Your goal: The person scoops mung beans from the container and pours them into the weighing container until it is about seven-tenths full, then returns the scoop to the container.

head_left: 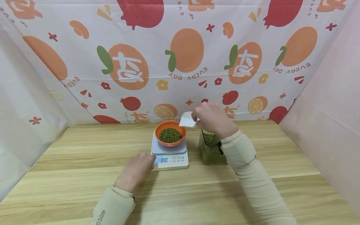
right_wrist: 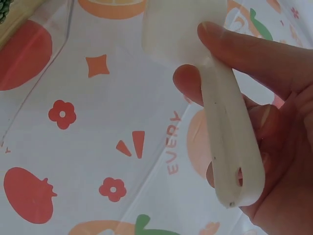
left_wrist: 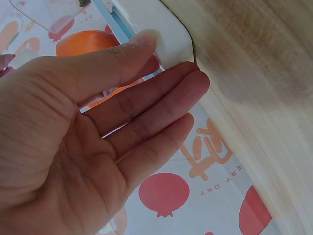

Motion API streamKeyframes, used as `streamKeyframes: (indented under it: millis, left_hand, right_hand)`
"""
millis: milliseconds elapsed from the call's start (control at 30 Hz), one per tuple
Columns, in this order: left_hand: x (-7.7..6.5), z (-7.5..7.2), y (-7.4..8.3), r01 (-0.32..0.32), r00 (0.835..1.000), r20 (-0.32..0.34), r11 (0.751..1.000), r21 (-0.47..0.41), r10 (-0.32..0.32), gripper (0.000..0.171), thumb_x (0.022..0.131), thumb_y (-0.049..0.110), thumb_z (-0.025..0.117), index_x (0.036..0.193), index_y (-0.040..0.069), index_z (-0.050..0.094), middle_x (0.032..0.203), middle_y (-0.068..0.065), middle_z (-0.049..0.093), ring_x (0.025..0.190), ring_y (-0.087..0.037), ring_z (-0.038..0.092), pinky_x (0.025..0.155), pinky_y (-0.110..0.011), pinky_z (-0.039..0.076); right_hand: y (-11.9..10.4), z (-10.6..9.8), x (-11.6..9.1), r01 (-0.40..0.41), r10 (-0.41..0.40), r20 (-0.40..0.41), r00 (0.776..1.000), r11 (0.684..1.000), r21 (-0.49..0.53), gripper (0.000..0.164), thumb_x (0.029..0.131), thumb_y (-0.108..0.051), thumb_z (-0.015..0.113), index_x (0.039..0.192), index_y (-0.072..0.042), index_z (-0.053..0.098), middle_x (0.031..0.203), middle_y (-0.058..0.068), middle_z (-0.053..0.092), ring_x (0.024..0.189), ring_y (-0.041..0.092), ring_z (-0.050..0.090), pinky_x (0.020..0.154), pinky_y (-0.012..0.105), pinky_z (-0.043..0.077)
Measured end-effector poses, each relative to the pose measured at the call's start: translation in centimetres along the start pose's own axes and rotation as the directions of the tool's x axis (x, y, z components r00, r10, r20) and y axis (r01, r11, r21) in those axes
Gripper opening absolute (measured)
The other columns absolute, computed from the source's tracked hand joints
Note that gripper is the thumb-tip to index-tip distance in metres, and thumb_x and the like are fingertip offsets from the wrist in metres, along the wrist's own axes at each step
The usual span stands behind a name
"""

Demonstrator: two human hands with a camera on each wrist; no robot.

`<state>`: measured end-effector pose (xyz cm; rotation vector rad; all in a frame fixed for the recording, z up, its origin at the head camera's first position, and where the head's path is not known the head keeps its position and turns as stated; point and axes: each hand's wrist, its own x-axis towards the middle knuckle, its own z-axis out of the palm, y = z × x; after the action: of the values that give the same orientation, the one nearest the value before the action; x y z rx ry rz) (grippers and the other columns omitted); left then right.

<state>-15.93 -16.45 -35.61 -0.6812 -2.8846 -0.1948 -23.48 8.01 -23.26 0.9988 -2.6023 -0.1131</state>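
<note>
In the head view my right hand [head_left: 215, 118] grips a white plastic scoop [right_wrist: 231, 132] by its handle, thumb at the neck. The scoop's blade [head_left: 187, 120] is above the right rim of an orange bowl [head_left: 170, 144]. Green mung beans [head_left: 170, 135] lie inside the bowl. Under it stands a white kitchen scale [head_left: 180, 164], its display reading 89.0. At the scale's front left corner is my left hand [head_left: 137, 170]. In the left wrist view its thumb overlaps the scale, and its other fingers extend fairly straight beside the edge.
To the right of the scale, a clear square container [head_left: 214, 156] holds more mung beans, partly hidden by my right hand and sleeve. The wooden table [head_left: 70, 175] meets a fruit-print cloth [head_left: 157, 78] at the back.
</note>
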Motion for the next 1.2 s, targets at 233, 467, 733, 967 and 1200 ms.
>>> streamKeyframes:
  millis: [233,467,733,967,1200]
  left_hand:
    - [0.1,0.0,0.0,-0.002,1.000,0.003,1.000,0.001,0.002,0.008,0.071,-0.003,0.065,0.077,0.001,0.061,0.060,-0.007,0.056,0.050,-0.012,0.044,0.045,-0.028,0.043]
    - [0.1,0.2,-0.1,-0.004,1.000,0.001,1.000,0.000,0.004,0.008,0.071,-0.003,0.066,0.077,0.002,0.061,0.062,-0.007,0.057,0.051,-0.012,0.045,0.046,-0.028,0.044]
    - [0.1,0.2,-0.1,-0.006,1.000,0.001,1.000,0.000,0.006,0.008,0.071,-0.003,0.065,0.077,0.002,0.061,0.061,-0.007,0.057,0.051,-0.012,0.045,0.046,-0.029,0.044]
    - [0.1,0.2,-0.1,-0.003,1.000,0.004,1.000,-0.003,0.003,0.007,0.072,-0.003,0.065,0.077,0.001,0.061,0.061,-0.007,0.057,0.051,-0.012,0.045,0.046,-0.029,0.043]
    - [0.1,0.2,-0.1,-0.005,1.000,0.002,1.000,0.005,0.005,0.008,0.072,-0.002,0.065,0.077,0.001,0.061,0.061,-0.007,0.056,0.051,-0.012,0.045,0.045,-0.029,0.043]
  right_hand:
    - [0.5,0.0,-0.5,-0.009,0.010,-0.014,1.000,1.000,0.030,0.006,0.071,-0.013,0.073,0.076,-0.016,0.070,0.070,-0.001,0.063,0.062,0.015,0.049,0.049,0.031,0.044]
    - [1.1,-0.1,-0.9,-0.024,0.024,-0.009,1.000,0.999,0.043,0.007,0.071,-0.016,0.074,0.077,-0.016,0.070,0.071,0.000,0.064,0.062,0.016,0.049,0.050,0.033,0.044]
    - [2.1,-0.1,-1.8,-0.061,0.063,-0.017,0.998,0.993,0.099,0.006,0.072,-0.013,0.071,0.077,-0.017,0.069,0.073,0.001,0.062,0.063,0.017,0.048,0.048,0.033,0.043]
    - [3.2,0.1,-2.5,-0.080,0.086,-0.029,0.996,0.983,0.167,0.005,0.073,-0.011,0.071,0.077,-0.012,0.069,0.075,0.004,0.064,0.061,0.017,0.049,0.052,0.033,0.045]
    - [3.4,-0.1,-3.3,-0.100,0.108,-0.033,0.994,0.978,0.184,0.006,0.072,-0.010,0.070,0.077,-0.013,0.069,0.074,0.002,0.065,0.060,0.015,0.049,0.050,0.032,0.044]
